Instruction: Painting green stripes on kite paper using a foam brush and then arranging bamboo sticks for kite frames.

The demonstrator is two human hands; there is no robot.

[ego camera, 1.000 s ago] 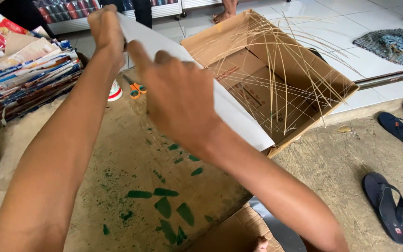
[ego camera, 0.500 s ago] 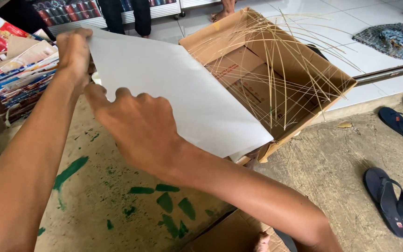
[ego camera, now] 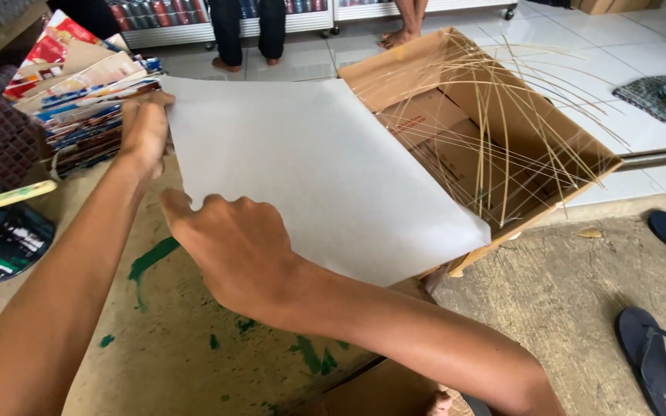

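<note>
Presently, a large white sheet of thin paper (ego camera: 310, 173) is spread flat above a brown cardboard work surface smeared with green paint (ego camera: 163, 339), its far right corner overlapping an open brown cardboard box (ego camera: 572, 146). The left hand (ego camera: 146, 127) is closed on the sheet's far left corner, fingers curled over the edge. The right hand (ego camera: 233, 250) holds the near left edge, knuckles up; its fingers are closed, with the thumb spread toward the left. Thin pale bamboo splints (ego camera: 502, 115) stand and lean in the box, fanning beyond its rim. A stack of colourful printed papers (ego camera: 79, 100) lies just beyond the left hand. Dark blue rubber sandals (ego camera: 653, 362) rest on the concrete floor at right.
</note>
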